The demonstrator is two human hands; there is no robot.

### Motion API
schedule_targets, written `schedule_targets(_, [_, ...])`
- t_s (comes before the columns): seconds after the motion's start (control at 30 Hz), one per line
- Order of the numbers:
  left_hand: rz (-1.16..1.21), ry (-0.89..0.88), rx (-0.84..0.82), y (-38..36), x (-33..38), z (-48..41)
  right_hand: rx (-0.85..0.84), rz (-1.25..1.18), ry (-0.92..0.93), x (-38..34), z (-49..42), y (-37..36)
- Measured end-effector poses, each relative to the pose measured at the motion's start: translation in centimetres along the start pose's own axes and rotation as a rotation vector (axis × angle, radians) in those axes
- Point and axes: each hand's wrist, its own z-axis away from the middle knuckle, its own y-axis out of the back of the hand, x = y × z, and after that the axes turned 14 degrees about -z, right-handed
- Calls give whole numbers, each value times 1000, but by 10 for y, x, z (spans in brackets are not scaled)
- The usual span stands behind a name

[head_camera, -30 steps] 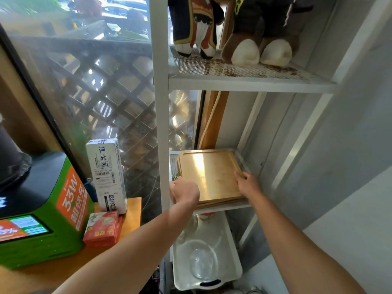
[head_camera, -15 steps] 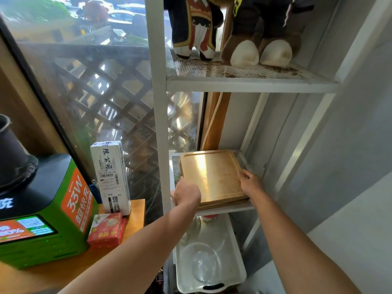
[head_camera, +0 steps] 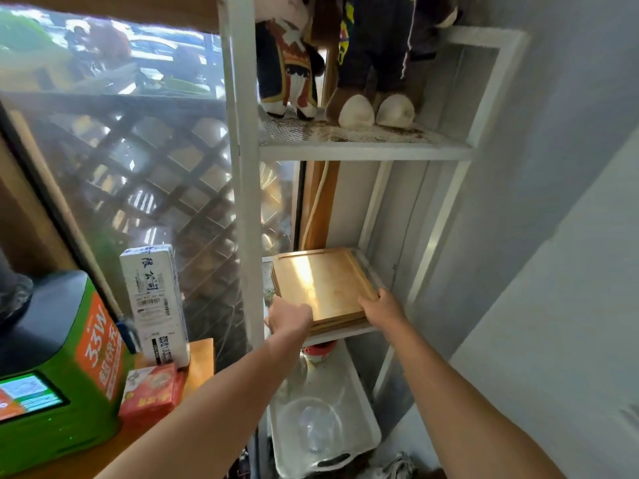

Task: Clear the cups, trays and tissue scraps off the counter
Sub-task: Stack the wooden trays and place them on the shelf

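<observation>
A stack of wooden trays (head_camera: 320,286) lies flat on the middle shelf of a white metal rack (head_camera: 243,188). My left hand (head_camera: 290,319) grips the stack's near left corner. At the near right edge, my right hand (head_camera: 382,307) holds the stack with its fingers curled over the rim. The trays sit almost fully on the shelf, with the near edge close to the shelf's front lip.
On the rack's lower level sits a white plastic bin (head_camera: 359,440) holding clear glassware (head_camera: 313,423). Plush toys (head_camera: 345,63) stand on the top shelf. Left, on a wooden counter (head_camera: 198,357), are a white carton (head_camera: 155,302), a red box (head_camera: 150,392) and a green machine (head_camera: 58,371).
The trays have slid a little deeper onto the shelf, both hands still on them. The view has tilted up slightly.
</observation>
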Motion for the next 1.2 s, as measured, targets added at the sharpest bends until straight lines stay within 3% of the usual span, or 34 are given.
schedule_targets(0.27, [-144, -178, -123, 14, -31, 44, 232, 376, 186, -8, 75, -20])
schedule_targets(0.43, [-174, -376, -277, 45, -68, 58, 104, 515, 185, -10, 135, -46])
schedule_targets(0.67, [-475, -549, -207, 145, -178, 75, -77, 601, 90, -11, 221, -127])
schedule_targets(0.93, [-605, -336, -114, 297, -376, 75, -311, 755, 206, -8, 357, -325])
schedule_targets(1.2, [-654, -194, 8, 408, -511, 96, -608, 817, 415, -41, 464, -472])
